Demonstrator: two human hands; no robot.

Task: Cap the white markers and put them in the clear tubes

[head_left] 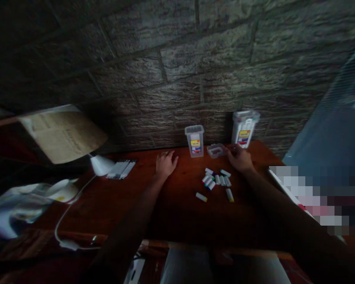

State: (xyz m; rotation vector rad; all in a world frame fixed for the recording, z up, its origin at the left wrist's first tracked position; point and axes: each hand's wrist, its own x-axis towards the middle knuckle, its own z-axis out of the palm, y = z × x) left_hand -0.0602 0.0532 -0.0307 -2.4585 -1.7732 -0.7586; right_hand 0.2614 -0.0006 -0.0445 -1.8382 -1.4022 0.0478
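My left hand [166,163] rests on the wooden table with its fingers stretched out and nothing in them. To its right stands an upright clear plastic container [195,142] with a yellow and blue label, its top uncovered. A clear plastic lid [215,150] lies beside that container. At the lid's right end, my right hand [240,158] has its fingers closed on the edge. Several short white markers [208,181] with coloured ends lie in a loose cluster in front of the lid. Two yellow-ended ones lie a little nearer to me.
A second clear container [245,130], lidded and full of markers, stands at the back right. Several white pens [122,169] lie in a row at left beside a lamp [65,136], its cord [57,228] trailing over the front edge. A stone wall [177,79] rises behind the table [177,213].
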